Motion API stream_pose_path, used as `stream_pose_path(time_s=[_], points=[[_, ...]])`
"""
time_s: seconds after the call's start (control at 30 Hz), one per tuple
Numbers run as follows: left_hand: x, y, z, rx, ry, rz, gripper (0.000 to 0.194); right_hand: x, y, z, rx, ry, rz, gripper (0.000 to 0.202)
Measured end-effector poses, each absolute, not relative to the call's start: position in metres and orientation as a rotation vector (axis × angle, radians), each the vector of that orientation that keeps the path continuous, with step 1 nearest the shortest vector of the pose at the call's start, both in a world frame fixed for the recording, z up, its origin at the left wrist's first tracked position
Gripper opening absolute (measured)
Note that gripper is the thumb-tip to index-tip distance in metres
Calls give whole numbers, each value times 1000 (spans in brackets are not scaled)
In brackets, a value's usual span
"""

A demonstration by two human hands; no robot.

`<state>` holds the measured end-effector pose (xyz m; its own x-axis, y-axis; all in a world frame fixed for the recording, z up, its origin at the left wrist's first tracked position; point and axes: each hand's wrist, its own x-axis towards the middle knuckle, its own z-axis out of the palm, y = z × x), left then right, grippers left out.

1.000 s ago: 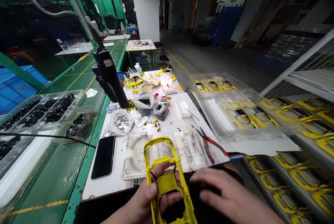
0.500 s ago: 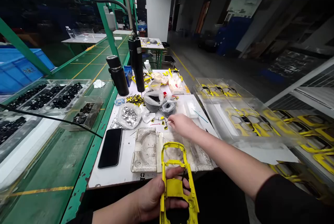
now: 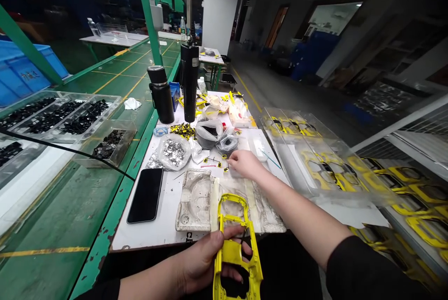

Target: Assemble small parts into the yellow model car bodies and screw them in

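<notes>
My left hand (image 3: pixel 206 258) is wrapped round a yellow plastic frame (image 3: pixel 234 251) with large openings, held tilted at the table's near edge. A thin black piece shows by the fingers behind it. My right hand (image 3: pixel 247 164) reaches over the table, thumb and fingers pinched together beside small yellow-and-black parts (image 3: pixel 220 164). What the fingertips hold, if anything, is too small to make out. Just beyond are open plastic bags of black pieces (image 3: pixel 210 131) and a bag of silvery metal pieces (image 3: pixel 174 151). Under the frame's far end lies a worn whitish moulded fixture (image 3: pixel 196 202).
A phone (image 3: pixel 145 196) lies on the left of the table. A black flask (image 3: pixel 161 97) and a hanging black power screwdriver (image 3: pixel 189 83) stand behind. Clear trays with yellow frames (image 3: pixel 325 167) are at right. Bins of black parts (image 3: pixel 86 118) sit on the green conveyor (image 3: pixel 115 206).
My view has shifted slightly. My right hand stays by the small yellow-and-black parts, its fingertips slightly lower. My left hand still holds the yellow frame, which has dropped a little.
</notes>
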<state>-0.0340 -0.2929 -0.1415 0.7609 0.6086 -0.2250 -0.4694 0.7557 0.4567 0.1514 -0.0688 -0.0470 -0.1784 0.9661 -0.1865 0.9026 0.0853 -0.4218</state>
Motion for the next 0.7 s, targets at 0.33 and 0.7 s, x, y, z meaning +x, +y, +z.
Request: stream_pose_path(time_s=[0.33,0.7], points=[[-41,-291,-136,439,371,582,92,192,-198,-13,-1308,-1613,1136,28],[-49,-290,-134,455,401,541,86,182,-282,-56,-823,-1202,1213,16]])
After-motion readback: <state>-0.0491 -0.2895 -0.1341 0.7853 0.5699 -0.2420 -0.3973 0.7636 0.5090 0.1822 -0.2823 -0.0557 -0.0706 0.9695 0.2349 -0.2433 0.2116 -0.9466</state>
